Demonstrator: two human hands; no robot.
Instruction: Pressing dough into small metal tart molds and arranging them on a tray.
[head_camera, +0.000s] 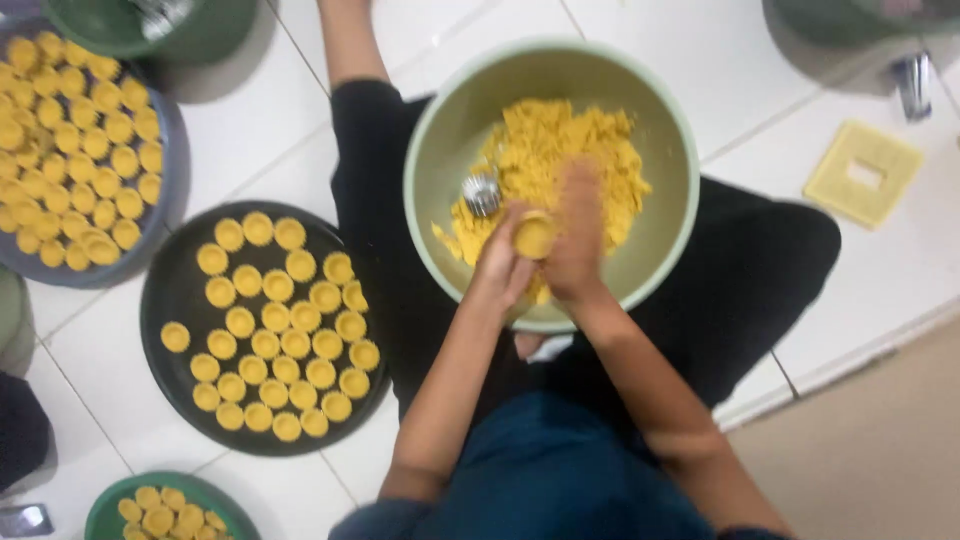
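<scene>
Pale green bowl (660, 130), on the lap: holds crumbly yellow dough (560, 150) and a small metal mould (482, 192) at its left.
Filled tart shell (534, 236), above the bowl's near rim: left hand (500, 262) fingers closed round it.
Right hand (578, 235): presses the shell's right side; blurred, grip unclear.
Black round tray (170, 290), left of the bowl on the tiled floor (870, 290): rows of shells.
Risk: hard pressing likely cracks the shell or spills crumbs past the rim.
</scene>
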